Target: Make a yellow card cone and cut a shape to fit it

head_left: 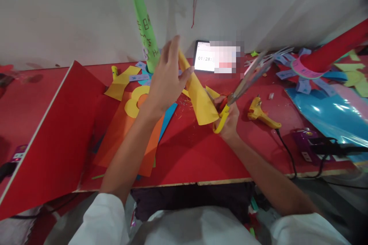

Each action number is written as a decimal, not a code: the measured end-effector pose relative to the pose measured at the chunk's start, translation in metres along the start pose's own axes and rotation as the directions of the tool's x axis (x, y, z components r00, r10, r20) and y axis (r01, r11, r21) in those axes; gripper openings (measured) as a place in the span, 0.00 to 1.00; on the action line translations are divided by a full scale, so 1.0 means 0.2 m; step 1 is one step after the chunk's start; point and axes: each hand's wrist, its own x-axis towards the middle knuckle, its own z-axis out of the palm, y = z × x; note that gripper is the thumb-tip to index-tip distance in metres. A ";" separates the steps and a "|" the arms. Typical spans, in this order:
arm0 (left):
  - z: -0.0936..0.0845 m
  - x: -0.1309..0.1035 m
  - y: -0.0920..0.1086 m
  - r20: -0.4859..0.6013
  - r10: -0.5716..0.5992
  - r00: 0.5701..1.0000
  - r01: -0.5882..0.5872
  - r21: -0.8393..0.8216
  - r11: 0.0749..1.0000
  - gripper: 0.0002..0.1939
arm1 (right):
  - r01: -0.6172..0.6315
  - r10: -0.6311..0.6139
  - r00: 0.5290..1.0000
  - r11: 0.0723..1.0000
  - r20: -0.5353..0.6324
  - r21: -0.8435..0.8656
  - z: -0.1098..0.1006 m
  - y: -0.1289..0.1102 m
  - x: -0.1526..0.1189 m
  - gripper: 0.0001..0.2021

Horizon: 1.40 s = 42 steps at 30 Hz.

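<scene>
A curled sheet of yellow paper (201, 101) slants between my hands above the red table. My left hand (169, 72) is at its upper end, the thumb across the paper and the fingers stretched upward; part of this grip is hidden. In my right hand (230, 122) is a pair of scissors (227, 112) with yellow and orange-red handles, its blades pointing up and to the right. The paper's lower end lies against the right hand and hides some of its fingers. Below the left forearm are orange sheets (152, 151) and a yellow petal shape (132, 107).
A yellow glue gun (261, 114) lies right of my right hand, near a purple power socket (306, 141). A phone (204, 57) leans at the wall. Behind stands a green tube (145, 26); a red tube (336, 45) is at right. A red board (57, 137) stands at left.
</scene>
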 end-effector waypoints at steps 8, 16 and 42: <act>0.23 0.03 -0.08 0.133 -0.350 0.927 0.334 -0.714 0.615 0.57 | 0.014 0.027 0.950 0.992 -0.312 0.126 -0.02 -0.01 0.03 0.16; 0.43 -0.12 0.16 0.472 -0.344 0.812 0.571 -0.764 0.301 0.27 | 0.086 0.047 0.870 0.966 -0.490 0.244 0.03 0.04 0.06 0.21; -0.28 -0.01 0.08 -0.148 -0.141 0.979 -0.091 -0.933 0.349 0.09 | -0.321 0.139 0.876 0.882 0.462 0.344 0.08 -0.19 -0.16 0.36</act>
